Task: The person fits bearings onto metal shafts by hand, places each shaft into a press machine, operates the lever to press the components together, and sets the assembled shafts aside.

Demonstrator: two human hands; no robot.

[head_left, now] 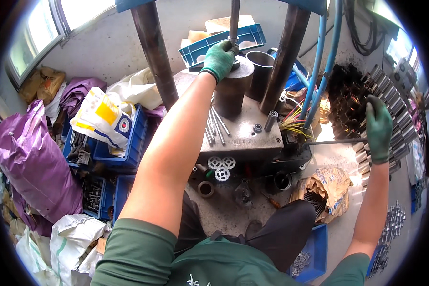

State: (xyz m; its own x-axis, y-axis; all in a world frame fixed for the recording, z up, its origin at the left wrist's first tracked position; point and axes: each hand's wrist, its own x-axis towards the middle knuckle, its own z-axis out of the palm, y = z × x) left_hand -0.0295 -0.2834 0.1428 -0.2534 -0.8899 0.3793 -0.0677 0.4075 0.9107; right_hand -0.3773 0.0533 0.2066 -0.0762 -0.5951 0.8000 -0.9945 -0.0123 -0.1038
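My left hand (220, 60), in a green glove with dark fingertips, is closed at the lower end of a vertical steel rod (234, 21). What its fingers grip there is mostly hidden by the glove. Just below it stands a thick steel cylinder (232, 97) on the metal press bed (245, 136). Off to the right, my right hand (379, 131), gloved the same way, is held beside rows of shiny metal tubes (396, 102). Its fingers are stretched out, slightly bent, and nothing shows in them. Thin metal rods (216, 125) lie on the bed left of the cylinder.
Two dark press columns (153, 52) (286, 57) flank the cylinder. A small upright tube (270, 121) stands on the bed. Blue hoses (319, 71) hang at right. Round slotted discs (222, 174) sit at the bed's front. Blue crates (137, 128) and a purple sack (38, 162) crowd the left.
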